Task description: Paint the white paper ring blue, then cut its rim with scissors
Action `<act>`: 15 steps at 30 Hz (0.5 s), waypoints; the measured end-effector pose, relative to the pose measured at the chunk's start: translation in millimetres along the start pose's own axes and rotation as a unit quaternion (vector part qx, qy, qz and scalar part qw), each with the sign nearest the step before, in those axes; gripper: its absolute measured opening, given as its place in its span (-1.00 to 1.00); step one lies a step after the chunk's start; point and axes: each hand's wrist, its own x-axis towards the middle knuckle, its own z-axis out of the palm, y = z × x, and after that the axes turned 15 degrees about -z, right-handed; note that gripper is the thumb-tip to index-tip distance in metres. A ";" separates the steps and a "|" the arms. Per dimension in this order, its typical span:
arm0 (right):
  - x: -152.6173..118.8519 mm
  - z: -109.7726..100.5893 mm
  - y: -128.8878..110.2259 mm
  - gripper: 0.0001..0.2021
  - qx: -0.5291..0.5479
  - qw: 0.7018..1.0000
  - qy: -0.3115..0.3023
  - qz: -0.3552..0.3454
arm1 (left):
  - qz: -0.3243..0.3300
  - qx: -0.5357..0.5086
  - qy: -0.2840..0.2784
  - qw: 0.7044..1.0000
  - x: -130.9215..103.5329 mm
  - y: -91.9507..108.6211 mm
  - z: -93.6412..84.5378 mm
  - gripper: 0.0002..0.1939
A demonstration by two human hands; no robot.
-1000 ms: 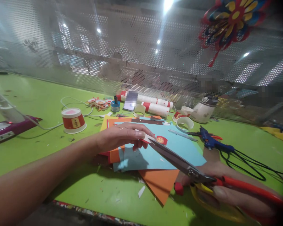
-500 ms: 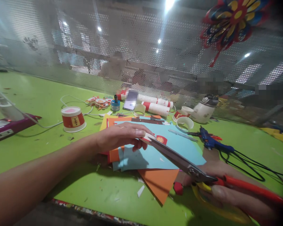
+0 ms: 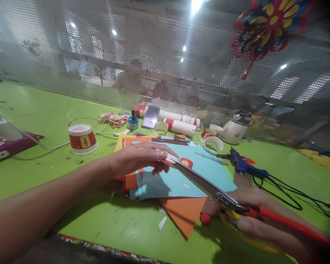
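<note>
My left hand [image 3: 143, 157] pinches a small white and red paper piece [image 3: 170, 158] above the stacked sheets. Around the handles of large scissors [image 3: 209, 185], one red and one yellow, my right hand [image 3: 266, 223] is closed. The tips of the blades meet the paper piece at its right edge. Under both hands lie light blue sheets [image 3: 181, 183] on top of orange paper [image 3: 185, 216]. A red cutout with a gold emblem [image 3: 186, 164] rests on the blue sheet, just beyond the blades.
A red and white paper cup [image 3: 83, 140] stands at left near a purple power strip [image 3: 13, 148]. Behind the sheets are a phone [image 3: 150, 121], an ink bottle [image 3: 132, 121] and stacked cups [image 3: 180, 127]. A blue glue gun [image 3: 243, 165] with black cable lies right, near a white kettle [image 3: 235, 128].
The view has shifted slightly, so the table items sit a little further left. The scissor handles look closer together, and the blades look more closed at the paper piece.
</note>
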 end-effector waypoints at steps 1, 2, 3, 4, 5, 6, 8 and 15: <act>2.5 -0.5 4.3 -0.64 0.015 0.999 -0.028 -0.023 | 0.002 0.003 0.001 1.000 0.0 0.1 -0.4 -0.62; 5.2 -0.9 8.4 -0.63 0.036 0.996 -0.063 -0.044 | 0.002 0.007 0.003 1.000 0.1 0.3 -0.7 -0.62; 7.9 -1.4 11.7 -0.63 0.052 0.994 -0.081 -0.057 | 0.001 0.011 0.007 1.000 0.1 0.5 -1.1 -0.62; 10.2 -1.9 14.1 -0.62 0.062 0.991 -0.097 -0.062 | -0.003 0.015 0.011 1.000 0.2 0.7 -1.5 -0.62; 12.0 -2.3 15.3 -0.62 0.072 0.990 -0.106 -0.061 | -0.006 0.018 0.015 1.000 0.2 0.9 -1.8 -0.62; 13.2 -2.5 15.6 -0.61 0.078 0.989 -0.109 -0.057 | -0.010 0.020 0.017 1.000 0.2 0.9 -2.1 -0.62; 13.9 -2.5 13.7 -0.62 0.087 0.989 -0.112 -0.051 | -0.013 0.022 0.020 0.999 0.2 0.7 -2.5 -0.62; 13.6 -0.5 5.3 -0.62 0.085 0.990 -0.103 -0.048 | -0.016 -0.002 0.017 1.000 0.4 0.5 0.7 -0.62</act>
